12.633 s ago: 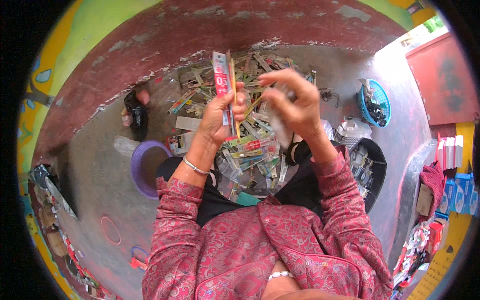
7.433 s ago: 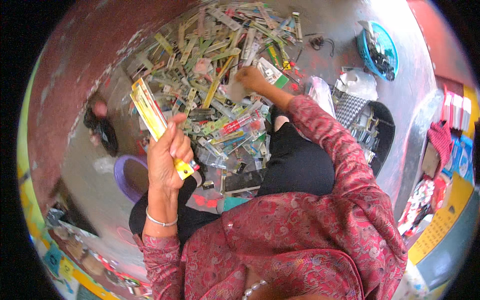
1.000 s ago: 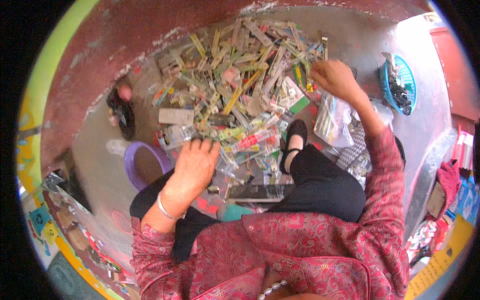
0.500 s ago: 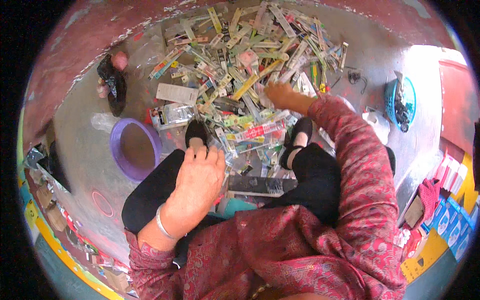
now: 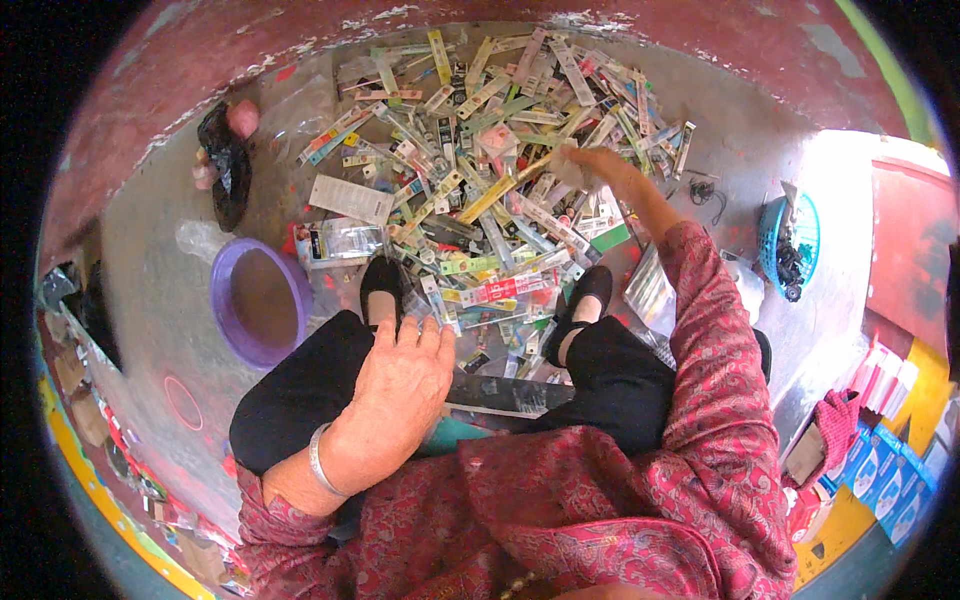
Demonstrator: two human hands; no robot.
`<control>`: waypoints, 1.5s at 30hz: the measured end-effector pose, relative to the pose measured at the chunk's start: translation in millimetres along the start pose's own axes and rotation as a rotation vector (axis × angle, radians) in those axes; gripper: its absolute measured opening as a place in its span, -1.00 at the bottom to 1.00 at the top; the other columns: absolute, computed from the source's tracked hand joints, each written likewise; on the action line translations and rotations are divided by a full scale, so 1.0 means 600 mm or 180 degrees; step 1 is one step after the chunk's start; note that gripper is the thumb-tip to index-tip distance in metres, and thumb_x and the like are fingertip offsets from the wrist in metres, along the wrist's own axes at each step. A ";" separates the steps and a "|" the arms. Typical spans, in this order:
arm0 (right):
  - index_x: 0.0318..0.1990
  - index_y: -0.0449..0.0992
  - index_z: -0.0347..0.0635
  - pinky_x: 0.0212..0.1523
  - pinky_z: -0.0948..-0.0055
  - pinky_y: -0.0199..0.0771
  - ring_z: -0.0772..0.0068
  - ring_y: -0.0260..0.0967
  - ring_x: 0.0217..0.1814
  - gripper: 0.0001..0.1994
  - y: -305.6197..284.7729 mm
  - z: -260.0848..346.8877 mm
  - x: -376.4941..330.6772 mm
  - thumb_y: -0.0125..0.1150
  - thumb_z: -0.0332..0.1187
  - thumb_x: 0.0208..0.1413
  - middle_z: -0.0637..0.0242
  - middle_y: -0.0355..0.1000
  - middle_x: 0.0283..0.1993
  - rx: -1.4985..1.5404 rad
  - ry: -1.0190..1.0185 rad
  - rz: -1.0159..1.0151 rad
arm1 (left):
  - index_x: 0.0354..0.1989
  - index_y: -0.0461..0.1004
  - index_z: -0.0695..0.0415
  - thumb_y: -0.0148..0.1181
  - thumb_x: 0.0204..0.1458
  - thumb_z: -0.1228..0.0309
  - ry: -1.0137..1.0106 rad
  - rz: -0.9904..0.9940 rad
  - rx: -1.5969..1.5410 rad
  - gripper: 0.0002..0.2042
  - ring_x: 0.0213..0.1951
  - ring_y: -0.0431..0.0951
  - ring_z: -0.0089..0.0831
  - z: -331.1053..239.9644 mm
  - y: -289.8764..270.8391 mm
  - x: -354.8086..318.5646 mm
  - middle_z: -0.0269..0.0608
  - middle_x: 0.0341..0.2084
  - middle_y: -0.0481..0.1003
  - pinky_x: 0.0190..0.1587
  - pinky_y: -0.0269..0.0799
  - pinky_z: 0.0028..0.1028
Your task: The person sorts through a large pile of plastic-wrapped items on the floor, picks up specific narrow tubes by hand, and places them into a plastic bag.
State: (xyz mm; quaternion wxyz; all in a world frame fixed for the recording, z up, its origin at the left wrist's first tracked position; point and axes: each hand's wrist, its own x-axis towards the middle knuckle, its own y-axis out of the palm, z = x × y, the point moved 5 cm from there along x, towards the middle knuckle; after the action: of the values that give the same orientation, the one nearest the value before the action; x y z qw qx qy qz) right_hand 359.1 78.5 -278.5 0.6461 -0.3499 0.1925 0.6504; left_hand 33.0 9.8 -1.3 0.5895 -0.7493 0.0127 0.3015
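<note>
I look down from the wearer's head at a person seated with knees apart above a wide, loose pile of slim, mostly clear packets (image 5: pixel 498 245) spread over a grey floor (image 5: pixel 165 325).

The right hand (image 5: pixel 608 168) reaches out over the right part of the pile, its forearm slanting in from the lower right. It is blurred; its fingers point left and slightly bend. A long yellow strip (image 5: pixel 503 187) lies just left of the fingertips, running diagonally down to the left, among the packets. Something pale and translucent shows at the fingertips, but I cannot tell whether the hand grips it.

The left hand (image 5: pixel 395 390) hangs palm down near the left knee, with its fingers side by side and gently curved. I see only its back, so I cannot tell whether anything sits under the palm. A silver bangle (image 5: pixel 318 458) circles that wrist. The pile lies beyond these fingertips; its red-and-white packet (image 5: pixel 512 288) is ahead and to the right of them.

2 black shoes stand at the pile's near edge. A purple basin (image 5: pixel 222 300) is left of the left knee, and a light-blue basket (image 5: pixel 769 240) stands well apart, to the right.
</note>
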 end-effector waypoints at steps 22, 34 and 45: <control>-0.19 0.36 -0.08 -0.34 0.21 0.42 0.20 0.42 -0.25 -0.74 0.164 0.104 0.150 0.04 -0.42 -0.14 0.28 0.38 -0.22 -0.4607 -0.1795 -0.0511 | -0.14 0.36 0.35 -0.04 -0.10 0.41 -0.0193 0.0140 -0.0112 -0.66 -0.12 0.37 -0.21 0.014 0.013 -0.005 0.01 -0.18 0.39 0.01 0.15 -0.28; -0.41 0.48 -0.19 -0.39 0.21 0.45 0.14 0.44 -0.28 -0.84 0.157 0.043 -0.049 0.06 -0.41 -0.21 0.11 0.44 -0.31 -0.4763 -0.1207 -0.0056 | -0.07 0.32 0.31 -0.06 -0.10 0.42 0.0113 0.0161 0.0126 -0.62 -0.11 0.36 -0.24 -0.033 0.002 -0.026 0.01 -0.16 0.38 -0.01 0.17 -0.29; -0.33 0.44 -0.32 -0.39 0.37 0.41 0.36 0.40 -0.44 -0.81 0.005 0.318 -0.290 0.10 -0.42 -0.12 0.24 0.45 -0.40 -0.1846 -0.1202 -0.0083 | -0.49 0.44 0.15 0.05 -0.21 0.46 -0.0237 -0.1821 -0.0178 -0.91 -0.39 0.50 -0.31 0.018 -0.078 -0.001 -0.20 -0.55 0.45 -0.43 0.38 -0.28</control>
State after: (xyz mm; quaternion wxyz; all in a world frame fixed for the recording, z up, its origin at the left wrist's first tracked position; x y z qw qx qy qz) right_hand 302.8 89.5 -27.0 0.5523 -0.3948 -0.1278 0.7230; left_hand 45.1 33.5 38.7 0.6298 -0.7268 -0.2292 0.1504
